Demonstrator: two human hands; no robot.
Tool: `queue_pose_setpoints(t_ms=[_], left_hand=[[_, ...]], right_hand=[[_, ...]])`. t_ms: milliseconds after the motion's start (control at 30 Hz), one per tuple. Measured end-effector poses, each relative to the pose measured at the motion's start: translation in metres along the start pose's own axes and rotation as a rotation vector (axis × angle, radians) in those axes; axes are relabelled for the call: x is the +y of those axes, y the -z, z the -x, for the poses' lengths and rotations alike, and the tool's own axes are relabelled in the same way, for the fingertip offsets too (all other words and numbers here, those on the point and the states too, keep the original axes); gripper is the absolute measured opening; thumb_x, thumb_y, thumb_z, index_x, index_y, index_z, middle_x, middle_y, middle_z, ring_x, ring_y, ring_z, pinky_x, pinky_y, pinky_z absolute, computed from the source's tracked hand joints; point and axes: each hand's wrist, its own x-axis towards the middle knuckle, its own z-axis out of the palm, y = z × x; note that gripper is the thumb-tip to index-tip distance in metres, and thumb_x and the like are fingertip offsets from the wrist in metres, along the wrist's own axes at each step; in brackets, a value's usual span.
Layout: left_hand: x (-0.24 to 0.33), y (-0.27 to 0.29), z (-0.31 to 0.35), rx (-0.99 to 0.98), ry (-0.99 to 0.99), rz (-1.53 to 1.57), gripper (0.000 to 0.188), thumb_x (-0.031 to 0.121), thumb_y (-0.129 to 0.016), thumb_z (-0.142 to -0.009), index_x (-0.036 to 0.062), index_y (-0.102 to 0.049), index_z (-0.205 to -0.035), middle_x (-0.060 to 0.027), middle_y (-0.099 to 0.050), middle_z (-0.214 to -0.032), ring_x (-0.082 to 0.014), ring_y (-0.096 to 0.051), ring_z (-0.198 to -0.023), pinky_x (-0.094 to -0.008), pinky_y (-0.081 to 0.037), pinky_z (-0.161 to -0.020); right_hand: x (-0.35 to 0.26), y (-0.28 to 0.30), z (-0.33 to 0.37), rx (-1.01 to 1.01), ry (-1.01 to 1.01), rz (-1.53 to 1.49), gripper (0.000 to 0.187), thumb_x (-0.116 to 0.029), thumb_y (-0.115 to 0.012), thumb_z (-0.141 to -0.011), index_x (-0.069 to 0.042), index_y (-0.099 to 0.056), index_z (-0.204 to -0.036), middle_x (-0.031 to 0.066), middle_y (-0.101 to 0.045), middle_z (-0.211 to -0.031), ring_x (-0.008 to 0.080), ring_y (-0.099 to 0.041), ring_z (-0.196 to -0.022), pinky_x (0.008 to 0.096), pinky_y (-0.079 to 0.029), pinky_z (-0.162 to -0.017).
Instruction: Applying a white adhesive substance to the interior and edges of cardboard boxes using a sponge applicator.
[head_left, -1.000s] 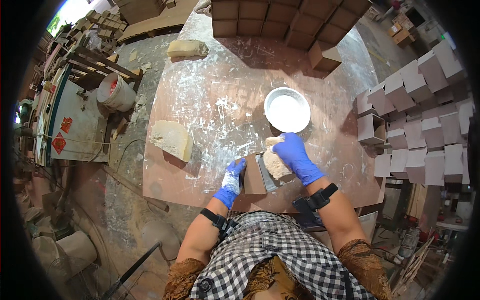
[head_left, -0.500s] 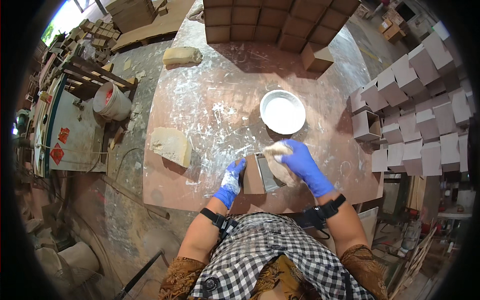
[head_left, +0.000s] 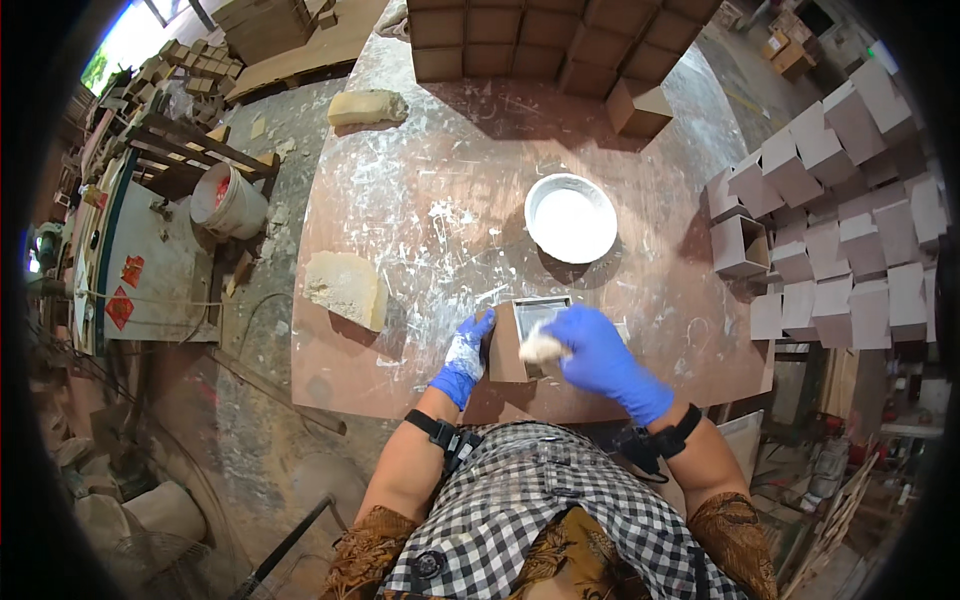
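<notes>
A small brown box (head_left: 507, 345) lies on the table in front of me, its open side facing up and right with a greyish-white inside. My left hand (head_left: 466, 352), in a blue glove smeared with white, holds the box by its left side. My right hand (head_left: 604, 362), also blue-gloved, is closed on a bunched cream rag (head_left: 543, 347). The rag is over the lower part of the box's opening and hides some of it. Beyond the box stands a round white bowl (head_left: 570, 219) containing white matter.
On the table (head_left: 430, 290), a yellowish foam block (head_left: 346, 288) lies at left and another foam piece (head_left: 367, 107) farther back. Stacked brown boxes (head_left: 490, 45) fill the far edge, with a single box (head_left: 640, 106) beside them. Whitish boxes (head_left: 820, 240) are piled at right. A bucket (head_left: 228, 202) stands left.
My right hand has brought the rag down and left, from the box's far edge to the lower part of its opening. The rag is more bunched. My left hand stays at the box's side.
</notes>
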Motion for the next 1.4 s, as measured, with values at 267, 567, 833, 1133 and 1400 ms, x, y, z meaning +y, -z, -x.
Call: queue_pose_setpoints(t_ms=[267,567,833,1133,1400], left_hand=[[-0.008,0.015,-0.014,-0.051,0.079,0.12,0.031,0.027,-0.061,-0.083,0.0062,-0.056,-0.105,-0.0047,-0.06,-0.099,-0.0176,-0.057,-0.09,-0.0321,-0.045,-0.081],[0.003,0.007,-0.01,-0.048,0.045,0.025,0.039,0.029,-0.062,-0.081,0.0065,-0.055,-0.112,-0.0049,-0.059,-0.105,-0.0187,-0.054,-0.097,-0.0332,-0.043,-0.086],[-0.004,0.016,-0.022,-0.099,0.068,0.074,0.041,0.031,-0.062,-0.081,0.0083,-0.054,-0.114,-0.0049,-0.059,-0.107,-0.0196,-0.054,-0.098,-0.0343,-0.043,-0.087],[-0.001,0.019,-0.015,0.016,0.079,0.013,0.051,0.037,-0.058,-0.082,0.0065,-0.048,-0.122,-0.0093,-0.054,-0.117,-0.0236,-0.051,-0.106,-0.0356,-0.04,-0.093],[0.006,-0.003,-0.004,0.087,0.064,0.015,0.049,0.034,-0.056,-0.083,0.0055,-0.048,-0.122,-0.0113,-0.054,-0.118,-0.0253,-0.052,-0.105,-0.0357,-0.04,-0.093]], right_hand=[[0.0,-0.023,-0.017,0.033,0.178,-0.098,0.031,-0.005,-0.062,-0.062,-0.009,-0.063,-0.092,0.01,-0.06,-0.086,0.0309,-0.055,-0.083,0.0388,-0.044,-0.074],[0.016,0.002,0.04,-0.135,0.231,0.378,0.031,-0.007,-0.06,-0.059,-0.01,-0.058,-0.089,0.0042,-0.056,-0.085,0.0235,-0.051,-0.085,0.036,-0.039,-0.073],[-0.018,-0.028,0.023,-0.023,0.377,0.283,0.036,-0.011,-0.064,-0.059,-0.011,-0.059,-0.095,0.0072,-0.057,-0.094,0.0242,-0.053,-0.09,0.0378,-0.04,-0.078],[0.052,0.001,0.068,0.02,0.046,0.254,0.04,-0.008,-0.062,-0.058,-0.012,-0.059,-0.098,0.0069,-0.058,-0.095,0.0267,-0.051,-0.092,0.0383,-0.04,-0.08],[0.084,-0.002,-0.002,0.339,0.029,0.043,0.035,0.001,-0.06,-0.062,-0.007,-0.061,-0.096,0.0121,-0.06,-0.096,0.031,-0.054,-0.087,0.0373,-0.043,-0.078]])
